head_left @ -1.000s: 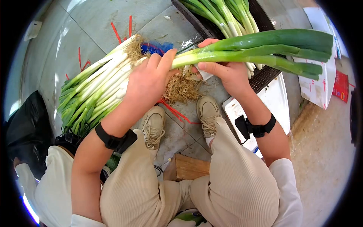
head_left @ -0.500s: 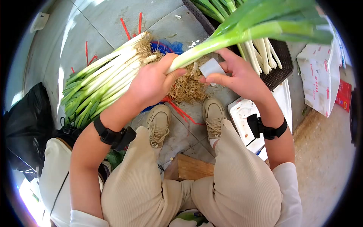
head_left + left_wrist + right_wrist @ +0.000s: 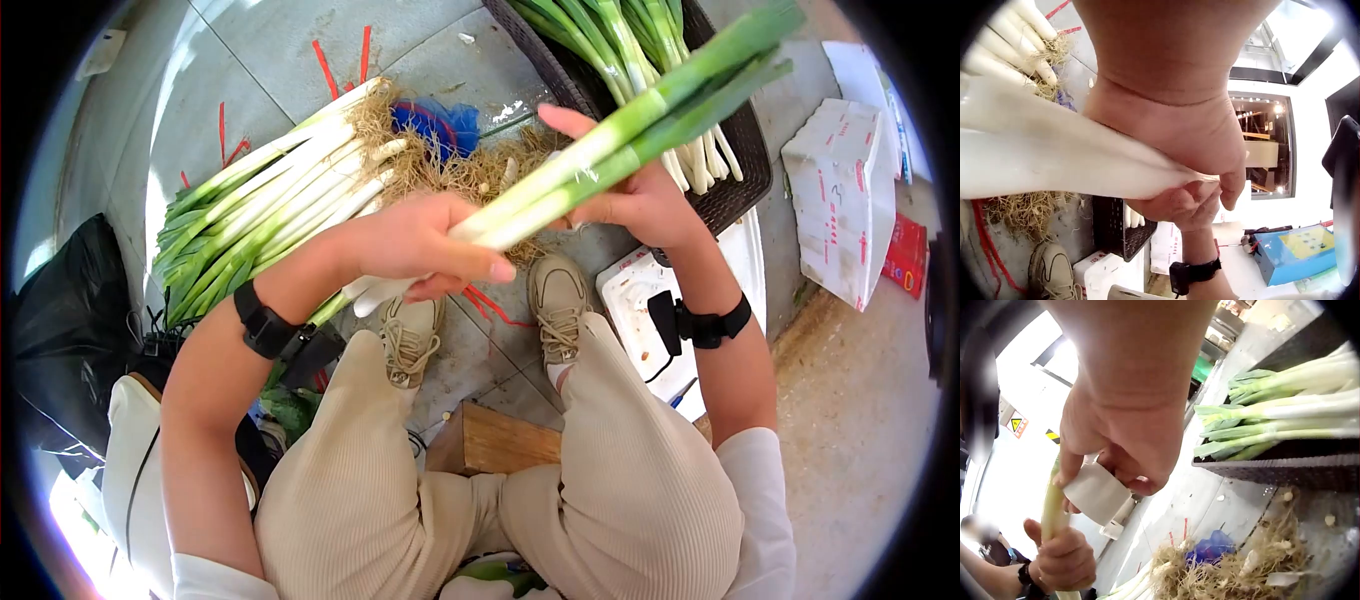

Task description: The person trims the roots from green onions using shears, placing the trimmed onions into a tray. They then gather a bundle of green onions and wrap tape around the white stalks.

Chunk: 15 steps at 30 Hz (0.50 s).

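Tiled flr w/ leeks, root pile

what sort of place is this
Likely a produce-prep corner, perhaps in a shop: rooted leeks are piled on the tiled floor, loose roots are heaped beside them, and more leeks lie in a dark basket.

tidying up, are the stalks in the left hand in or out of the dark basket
Out: the right wrist view shows the left hand gripping the stalks apart from the dark basket, which holds other leeks.

Leeks white-to-green; roll white; trousers beige (fine ribbed lines).
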{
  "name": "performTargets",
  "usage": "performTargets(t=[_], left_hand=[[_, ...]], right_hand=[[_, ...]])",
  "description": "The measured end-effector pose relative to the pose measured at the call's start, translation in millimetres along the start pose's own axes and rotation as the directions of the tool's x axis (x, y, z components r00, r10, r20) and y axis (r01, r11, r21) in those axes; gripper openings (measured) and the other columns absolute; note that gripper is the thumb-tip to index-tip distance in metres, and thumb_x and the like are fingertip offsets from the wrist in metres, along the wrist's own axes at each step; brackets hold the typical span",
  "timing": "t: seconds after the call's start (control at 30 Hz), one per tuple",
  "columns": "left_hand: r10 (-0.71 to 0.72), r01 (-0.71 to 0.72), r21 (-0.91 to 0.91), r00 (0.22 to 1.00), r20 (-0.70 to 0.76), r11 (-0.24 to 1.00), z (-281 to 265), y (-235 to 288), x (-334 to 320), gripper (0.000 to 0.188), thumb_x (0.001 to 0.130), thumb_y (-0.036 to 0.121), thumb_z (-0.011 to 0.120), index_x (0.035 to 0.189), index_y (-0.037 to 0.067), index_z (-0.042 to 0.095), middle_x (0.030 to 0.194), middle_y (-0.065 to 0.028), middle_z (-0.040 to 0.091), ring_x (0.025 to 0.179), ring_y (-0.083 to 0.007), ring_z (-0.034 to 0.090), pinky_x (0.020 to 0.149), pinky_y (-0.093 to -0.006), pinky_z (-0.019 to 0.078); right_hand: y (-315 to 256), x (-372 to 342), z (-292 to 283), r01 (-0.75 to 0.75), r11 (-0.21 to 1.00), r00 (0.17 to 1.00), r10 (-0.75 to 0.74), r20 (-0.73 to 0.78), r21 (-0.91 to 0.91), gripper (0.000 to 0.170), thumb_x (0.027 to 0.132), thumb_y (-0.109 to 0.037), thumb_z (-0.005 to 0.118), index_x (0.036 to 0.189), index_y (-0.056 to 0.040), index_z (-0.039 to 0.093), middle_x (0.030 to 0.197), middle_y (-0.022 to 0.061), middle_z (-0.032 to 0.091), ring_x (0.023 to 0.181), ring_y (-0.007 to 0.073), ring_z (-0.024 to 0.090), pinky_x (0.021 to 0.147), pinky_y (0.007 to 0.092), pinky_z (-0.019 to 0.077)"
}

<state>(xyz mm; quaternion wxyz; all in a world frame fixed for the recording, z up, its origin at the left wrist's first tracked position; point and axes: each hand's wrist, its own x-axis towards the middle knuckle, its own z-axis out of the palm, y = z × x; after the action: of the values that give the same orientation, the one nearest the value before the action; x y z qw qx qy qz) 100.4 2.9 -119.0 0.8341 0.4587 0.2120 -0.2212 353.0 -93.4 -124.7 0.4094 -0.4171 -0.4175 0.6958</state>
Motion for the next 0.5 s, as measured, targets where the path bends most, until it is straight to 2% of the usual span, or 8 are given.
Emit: performTargets(t=[0.07, 0.17, 0.2, 0.23, 0.27, 0.33, 0.47, 0.5], left_hand=[[-0.034, 0.032, 0.017, 0.996, 0.085, 0.999, -2.9, -0.7, 3.5, 0.028, 0.089, 0.027, 0.074, 0.093, 0.003, 0.059, 0.059, -0.0006, 0.055, 0.049, -0.008, 0.052, 0.047, -0.0244, 0.04], [-0.014, 0.014, 0.255, 1.0, 0.0, 0.967, -1.5, -4.7, 5.4, 0.028, 0.088, 0.025, 0.074, 0.097, 0.004, 0.058, 0.068, -0.0034, 0.062, 0.055, -0.0087, 0.057, 0.053, -0.0269, 0.0447], [0.201, -0.139, 0.308, 0.963, -0.181, 0.941, 6.0, -9.2, 5.1, 0.028, 0.089, 0.025, 0.073, 0.1, 0.004, 0.059, 0.075, -0.0058, 0.065, 0.06, -0.0125, 0.06, 0.058, -0.0296, 0.0472], [0.409, -0.272, 0.385, 0.847, -0.34, 0.882, 13.3, -11.6, 4.0, 0.029, 0.09, 0.026, 0.072, 0.104, 0.004, 0.06, 0.082, -0.0081, 0.068, 0.065, -0.0164, 0.064, 0.063, -0.0323, 0.0498], [0.413, -0.274, 0.389, 0.846, -0.338, 0.88, 18.1, -9.8, 3.1, 0.029, 0.09, 0.026, 0.072, 0.104, 0.004, 0.06, 0.082, -0.0081, 0.068, 0.065, -0.0164, 0.064, 0.063, -0.0323, 0.0498], [0.583, -0.174, 0.648, 0.645, -0.494, 0.741, 28.2, -4.4, 1.7, 0.027, 0.094, 0.017, 0.067, 0.117, 0.005, 0.059, 0.105, -0.0108, 0.067, 0.086, -0.0126, 0.065, 0.072, -0.0288, 0.0501], [0.799, -0.048, 0.866, 0.414, -0.437, 0.498, 31.6, -11.6, 7.7, 0.03, 0.094, 0.021, 0.065, 0.119, 0.005, 0.06, 0.096, -0.0147, 0.069, 0.081, -0.0319, 0.068, 0.071, -0.0397, 0.0536], [0.8, -0.047, 0.866, 0.412, -0.437, 0.497, 31.6, -15.7, 8.4, 0.03, 0.094, 0.021, 0.065, 0.119, 0.005, 0.06, 0.096, -0.0147, 0.069, 0.081, -0.0319, 0.068, 0.071, -0.0397, 0.0536]], right_hand=[[-0.5, -4.4, 0.4, 0.017, 0.998, 0.997, -0.022, 0.076, 0.056, 0.06, 0.083, 0.0, 0.075, 0.139, -0.0026, 0.053, 0.102, 0.0073, 0.069, 0.089, 0.0146, 0.068, 0.079, 0.0298, 0.0556], [3.4, -8.8, 1.6, 0.044, 0.998, 0.998, -0.046, 0.034, 0.046, 0.049, 0.084, 0.0, 0.073, 0.13, -0.0012, 0.057, 0.102, 0.0085, 0.069, 0.087, 0.0147, 0.068, 0.077, 0.0286, 0.0551], [2.1, -10.8, 3.0, 0.038, 0.997, 0.999, -0.036, -0.026, 0.074, 0.046, 0.085, 0.0, 0.073, 0.128, -0.0011, 0.057, 0.101, 0.009, 0.069, 0.086, 0.0149, 0.068, 0.077, 0.0283, 0.0549], [1.1, -12.4, 4.3, 0.033, 0.994, 0.996, -0.024, -0.085, 0.102, 0.043, 0.086, 0.0, 0.072, 0.126, -0.0009, 0.057, 0.1, 0.0095, 0.069, 0.084, 0.0151, 0.068, 0.076, 0.028, 0.0548], [1.3, -12.6, 4.9, 0.037, 0.994, 0.996, -0.028, -0.086, 0.099, 0.043, 0.086, 0.0, 0.072, 0.126, -0.0009, 0.057, 0.1, 0.0095, 0.069, 0.084, 0.0151, 0.068, 0.076, 0.028, 0.0548], [3.6, -11.8, 8.4, 0.043, 0.985, 0.977, -0.006, -0.214, 0.169, 0.042, 0.087, -0.001, 0.071, 0.126, -0.0007, 0.056, 0.102, 0.0109, 0.068, 0.083, 0.0159, 0.069, 0.074, 0.0286, 0.0553], [1.3, -11.0, 25.5, 0.072, 0.987, 0.954, -0.025, -0.3, 0.147, 0.043, 0.09, -0.003, 0.069, 0.13, 0.0001, 0.052, 0.11, 0.0139, 0.067, 0.086, 0.0186, 0.071, 0.069, 0.0299, 0.056], [-0.8, -11.4, 25.2, 0.051, 0.993, 0.965, -0.022, -0.263, 0.102, 0.048, 0.092, -0.005, 0.068, 0.136, -0.0003, 0.048, 0.112, 0.0136, 0.067, 0.09, 0.0187, 0.071, 0.074, 0.0302, 0.056]])
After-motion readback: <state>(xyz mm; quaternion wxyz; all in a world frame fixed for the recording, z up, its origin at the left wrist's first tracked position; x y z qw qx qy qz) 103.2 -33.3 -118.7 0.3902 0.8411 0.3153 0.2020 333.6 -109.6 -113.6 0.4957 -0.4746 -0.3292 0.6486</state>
